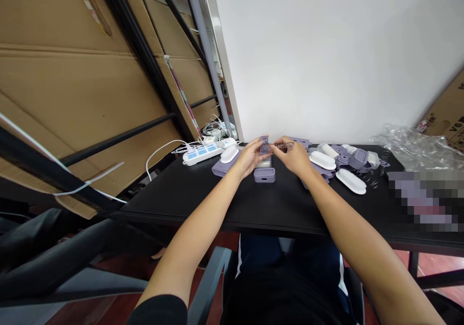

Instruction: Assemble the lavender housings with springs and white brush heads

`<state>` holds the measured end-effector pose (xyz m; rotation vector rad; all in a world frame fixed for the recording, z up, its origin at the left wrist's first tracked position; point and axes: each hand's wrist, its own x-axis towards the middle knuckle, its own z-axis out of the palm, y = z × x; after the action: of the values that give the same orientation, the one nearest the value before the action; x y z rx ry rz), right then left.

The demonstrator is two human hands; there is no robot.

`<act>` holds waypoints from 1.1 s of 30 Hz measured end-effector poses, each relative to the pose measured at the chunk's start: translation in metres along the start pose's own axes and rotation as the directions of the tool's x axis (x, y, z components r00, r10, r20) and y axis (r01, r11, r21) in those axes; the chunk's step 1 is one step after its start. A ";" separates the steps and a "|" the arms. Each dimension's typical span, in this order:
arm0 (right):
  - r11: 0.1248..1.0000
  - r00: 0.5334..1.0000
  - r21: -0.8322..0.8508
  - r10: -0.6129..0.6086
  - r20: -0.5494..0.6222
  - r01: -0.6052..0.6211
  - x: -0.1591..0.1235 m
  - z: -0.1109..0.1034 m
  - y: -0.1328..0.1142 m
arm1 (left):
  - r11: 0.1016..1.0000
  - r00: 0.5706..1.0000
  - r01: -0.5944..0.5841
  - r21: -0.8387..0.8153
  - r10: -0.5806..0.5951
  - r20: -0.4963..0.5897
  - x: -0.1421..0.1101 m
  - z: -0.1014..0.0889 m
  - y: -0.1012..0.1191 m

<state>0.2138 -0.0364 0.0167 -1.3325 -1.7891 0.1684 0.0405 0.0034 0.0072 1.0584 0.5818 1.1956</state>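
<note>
here, at our seat: dark trousers [255,255] below the black tabletop [224,209].
loose white oval piece [350,181]: flat on the tabletop to our right, thin wire springs [371,180] just beside it.
slotted purple block [264,175]: on the tabletop, nearer us than the held parts.
left hand [250,158]: fingers and thumb grip a small purple part [264,144], raised off the table.
right hand [295,156]: fingertips pinch a coil spring [283,146], its left end close to the part; we cannot tell whether they touch.
step: we judge we are bringing spring and part together.
next move: probably calls for a steady left grip and fine alignment of the coil.
power strip [205,153]: to our left, among white cables.
white wall [326,54]: behind the table.
</note>
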 end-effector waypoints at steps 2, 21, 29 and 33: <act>1.000 1.000 0.018 0.002 0.001 -0.002 0.000 0.000 0.000 | 1.000 1.000 0.001 -0.006 -0.001 0.000 0.000 0.000 0.000; 0.991 0.997 0.125 -0.029 -0.076 0.038 0.000 0.002 0.000 | 1.000 0.999 0.013 0.004 -0.013 0.050 -0.002 0.002 0.000; 0.976 0.995 0.217 0.034 -0.094 -0.013 0.003 0.003 0.002 | 0.994 0.996 0.038 0.104 -0.047 0.080 -0.005 0.005 0.002; 0.975 0.994 0.216 0.064 -0.085 -0.044 0.005 0.003 0.003 | 0.985 0.993 0.043 0.167 -0.061 0.104 -0.007 0.006 0.003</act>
<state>0.2135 -0.0304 0.0161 -1.2156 -1.6100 0.3162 0.0417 -0.0052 0.0112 1.2326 0.6273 1.0503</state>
